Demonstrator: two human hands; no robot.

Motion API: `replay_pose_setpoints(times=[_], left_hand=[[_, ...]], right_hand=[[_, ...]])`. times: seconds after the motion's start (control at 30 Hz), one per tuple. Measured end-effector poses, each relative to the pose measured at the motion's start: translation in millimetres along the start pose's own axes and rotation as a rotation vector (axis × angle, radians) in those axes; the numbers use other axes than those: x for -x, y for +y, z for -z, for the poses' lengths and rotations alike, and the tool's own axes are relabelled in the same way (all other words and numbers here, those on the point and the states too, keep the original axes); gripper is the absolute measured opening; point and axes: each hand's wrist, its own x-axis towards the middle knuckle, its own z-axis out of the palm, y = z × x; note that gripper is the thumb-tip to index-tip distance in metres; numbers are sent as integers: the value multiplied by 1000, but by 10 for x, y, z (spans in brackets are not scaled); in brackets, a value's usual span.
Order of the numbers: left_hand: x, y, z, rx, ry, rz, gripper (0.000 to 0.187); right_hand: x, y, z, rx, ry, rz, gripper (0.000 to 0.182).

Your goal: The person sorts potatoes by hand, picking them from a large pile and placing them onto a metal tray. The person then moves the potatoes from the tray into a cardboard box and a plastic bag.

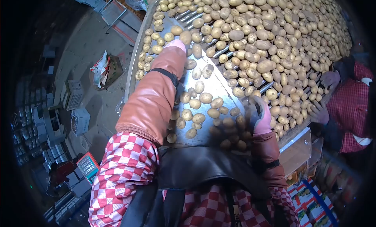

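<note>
My left hand (pixel 177 45), in a pink-cuffed glove, reaches to the far end of the metal sorting surface (pixel 213 84). A brownish potato (pixel 185 37) shows right at its front; the fingers are hidden, so a grip cannot be made out. Closer to my body, my right hand (pixel 260 116), gloved in pink and grey, is at the edge of the potato pile (pixel 270 42). Its fingers look bent and slightly apart, with no potato visible in them. Several loose potatoes (pixel 198 118) lie on the metal between my arms, some in dark shadow.
Metal bars (pixel 224 50) show beneath the pile. At the right, another person's gloved hands (pixel 320 112) touch the potatoes. A rim (pixel 137 50) bounds the surface at left. On the floor stand an open box (pixel 111 72), a crate (pixel 73 94) and a white box (pixel 80 121).
</note>
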Motion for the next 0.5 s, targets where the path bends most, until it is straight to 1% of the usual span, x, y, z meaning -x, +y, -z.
replay_pose_setpoints(times=[0.07,0.1,0.13,0.2,0.23,0.27,0.33,0.37,0.4,0.43,0.47,0.5], left_hand=[[5,-57,-15,22,78,4,32],[55,-75,-40,-52,115,-70,35],[126,-141,-61,-52,112,-64,35],[498,-219,40,519,-81,29,39],[690,-308,-41,935,-27,33,34],[890,-433,-111,1350,33,37,32],[1286,-913,-11,1150,235,-34,39],[1182,-1460,-28,1265,250,-210,43],[1022,-2132,-106,1373,266,-394,46],[977,-2782,-132,1533,469,-82,47],[989,-3162,-141,1664,673,249,49],[1260,-3028,-117,1469,753,454,46]], right_hand=[[42,83,-56,-33,62,-33,34],[38,69,-100,-54,31,-72,32],[46,53,-142,-56,24,-73,32],[-9,-141,-187,-96,-46,-8,31],[-26,-391,-142,-95,-45,23,31],[-28,-391,-141,-95,-48,23,31],[-29,-396,-159,-169,-66,37,31],[-43,-385,-154,-173,-70,41,31],[-76,-343,-123,-109,-40,76,30],[-111,-279,-71,-45,-12,110,29],[-160,-198,-11,19,16,144,29],[-256,-117,17,-110,32,82,27]])
